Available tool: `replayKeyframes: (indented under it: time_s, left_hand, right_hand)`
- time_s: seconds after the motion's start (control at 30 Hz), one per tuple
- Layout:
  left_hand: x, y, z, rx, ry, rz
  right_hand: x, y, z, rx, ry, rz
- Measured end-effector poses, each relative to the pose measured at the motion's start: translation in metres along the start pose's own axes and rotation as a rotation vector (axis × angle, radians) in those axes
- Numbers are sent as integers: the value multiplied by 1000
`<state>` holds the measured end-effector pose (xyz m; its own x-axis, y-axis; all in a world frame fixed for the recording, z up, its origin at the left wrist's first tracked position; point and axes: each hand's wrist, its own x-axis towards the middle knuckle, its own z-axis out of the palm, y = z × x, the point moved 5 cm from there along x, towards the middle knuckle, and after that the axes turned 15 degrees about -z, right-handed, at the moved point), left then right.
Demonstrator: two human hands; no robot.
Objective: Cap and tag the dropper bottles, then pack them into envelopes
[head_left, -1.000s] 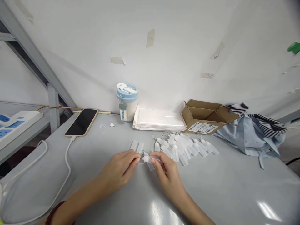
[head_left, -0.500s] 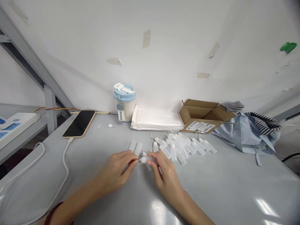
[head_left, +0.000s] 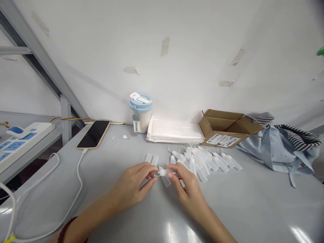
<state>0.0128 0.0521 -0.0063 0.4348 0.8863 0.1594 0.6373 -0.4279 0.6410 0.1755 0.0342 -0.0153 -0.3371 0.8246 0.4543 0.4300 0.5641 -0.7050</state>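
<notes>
Both my hands meet over the grey table (head_left: 248, 202), holding one small clear plastic bottle (head_left: 164, 172) between them. My right hand (head_left: 186, 184) pinches the bottle's body. My left hand (head_left: 135, 182) pinches its white cap end with thumb and fingertips. Just behind the hands lie two clear tubes (head_left: 151, 159), and to the right a pile of several similar small bottles (head_left: 202, 158) with white caps.
A phone (head_left: 94, 134) on a white charging cable (head_left: 73, 192) lies at the left. A blue-lidded cup (head_left: 140, 113), a stack of white bags (head_left: 176, 130) and an open cardboard box (head_left: 229, 127) stand along the wall. Blue and striped cloth (head_left: 280, 145) lies at the right, a power strip (head_left: 17, 138) at far left.
My hands stay closed on the same small bottle, with only slight finger movement. The camera view has shifted a little, so everything sits slightly further right and lower.
</notes>
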Motion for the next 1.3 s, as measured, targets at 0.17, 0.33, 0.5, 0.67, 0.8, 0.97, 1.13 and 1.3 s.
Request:
replayKeyframes:
  time_s: [0.17,0.33,0.5,0.67,0.8,0.97,1.13,1.3]
  left_hand:
    - [-1,-3,-2,4,41,-22]
    - [0,0,-6,12,13,-5]
    - [9,-24,-33,93,80,-306]
    - [9,-34,-34,158,69,-367]
    - [6,-29,-16,346,-14,-290]
    - [5,-25,-3,480,-207,-311]
    - [7,-27,-7,406,-236,-398]
    - [9,-34,-14,417,-149,-460]
  right_hand:
    - [0,-2,-1,0,-13,41]
    - [1,-1,-2,2,-45,56]
    - [4,8,-15,-139,22,11]
    - [0,4,-1,-366,-57,-147]
    - [-5,-4,18,-629,-169,-244]
    - [-7,-4,28,-807,-202,-276]
    - [-7,0,26,-831,-150,-280]
    - [-6,1,18,-666,-85,-234]
